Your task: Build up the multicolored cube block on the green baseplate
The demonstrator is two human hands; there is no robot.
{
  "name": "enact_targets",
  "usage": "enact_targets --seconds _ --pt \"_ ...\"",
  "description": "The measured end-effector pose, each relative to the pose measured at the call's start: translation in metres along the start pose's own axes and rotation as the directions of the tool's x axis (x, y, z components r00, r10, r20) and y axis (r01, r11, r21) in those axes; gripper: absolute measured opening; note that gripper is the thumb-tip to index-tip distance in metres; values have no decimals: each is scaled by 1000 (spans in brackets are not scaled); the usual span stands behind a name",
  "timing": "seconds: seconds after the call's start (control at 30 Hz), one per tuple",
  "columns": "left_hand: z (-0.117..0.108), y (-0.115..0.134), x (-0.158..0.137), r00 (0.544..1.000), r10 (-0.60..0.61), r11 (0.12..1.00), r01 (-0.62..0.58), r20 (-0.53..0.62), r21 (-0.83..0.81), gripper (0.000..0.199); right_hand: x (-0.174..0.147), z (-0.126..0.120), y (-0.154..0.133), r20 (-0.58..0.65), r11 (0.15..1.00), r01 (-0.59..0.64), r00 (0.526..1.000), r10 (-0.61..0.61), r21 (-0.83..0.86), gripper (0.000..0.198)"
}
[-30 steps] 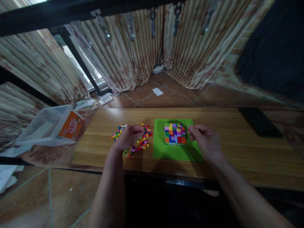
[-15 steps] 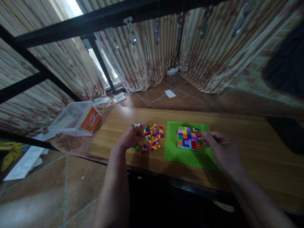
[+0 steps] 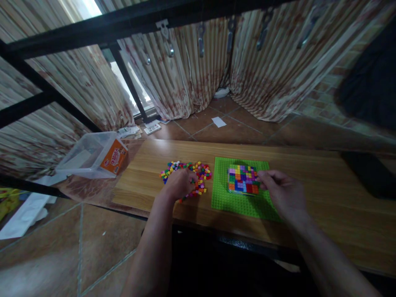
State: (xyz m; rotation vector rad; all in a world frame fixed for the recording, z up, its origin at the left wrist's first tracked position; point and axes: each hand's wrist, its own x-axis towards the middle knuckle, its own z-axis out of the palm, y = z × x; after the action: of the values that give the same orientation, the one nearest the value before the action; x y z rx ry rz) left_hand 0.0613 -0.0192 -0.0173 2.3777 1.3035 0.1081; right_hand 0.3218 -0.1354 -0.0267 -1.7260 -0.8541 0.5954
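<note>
Loose small toy bricks [image 3: 202, 170] in many colours lie in a heap on the wooden table. Over that heap is my left hand [image 3: 180, 183], fingers curled down among the bricks; whether a brick is between them is hidden. On a green studded baseplate [image 3: 221, 200] sits a square block of joined multicoloured bricks [image 3: 243, 180]. My right hand [image 3: 283, 194] is closed in a pinch, its thumb and fingertips at the block's right edge. I cannot make out what, if anything, those fingertips hold.
A clear plastic box [image 3: 89, 159] with an orange label stands beyond the left end of the wooden table [image 3: 324, 206]. A dark flat object [image 3: 369, 173] lies at the table's right. Behind are a black metal frame [image 3: 102, 31] with hooks and patterned curtains [image 3: 198, 78].
My left hand has moved right, farther over the brick heap, uncovering bricks on the heap's left side. My right hand stays at the block's right edge. The whole view has shifted slightly.
</note>
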Motion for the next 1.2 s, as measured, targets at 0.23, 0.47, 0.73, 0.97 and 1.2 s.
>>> enact_targets --seconds 0.23,0.47,0.73,0.97,1.2 --pt "4 5 2 1000 -7 1000 7 14 4 21 -1 1 -3 -10 1000 0 1000 0 3 28" --pt "5 6 2 998 61 998 -61 -16 -17 15 0 1 -1 6 1000 20 1000 -20 0 31" --pt "7 8 3 997 76 997 -76 22 -8 20 0 1 0 10 1000 6 1000 -6 15 31" --pt "10 15 6 992 120 993 -119 39 -27 13 -1 2 2 26 999 49 998 -49 8 31" --pt "2 13 4 986 169 951 -162 4 -263 11 0 2 -1 7 998 63 998 -63 25 29"
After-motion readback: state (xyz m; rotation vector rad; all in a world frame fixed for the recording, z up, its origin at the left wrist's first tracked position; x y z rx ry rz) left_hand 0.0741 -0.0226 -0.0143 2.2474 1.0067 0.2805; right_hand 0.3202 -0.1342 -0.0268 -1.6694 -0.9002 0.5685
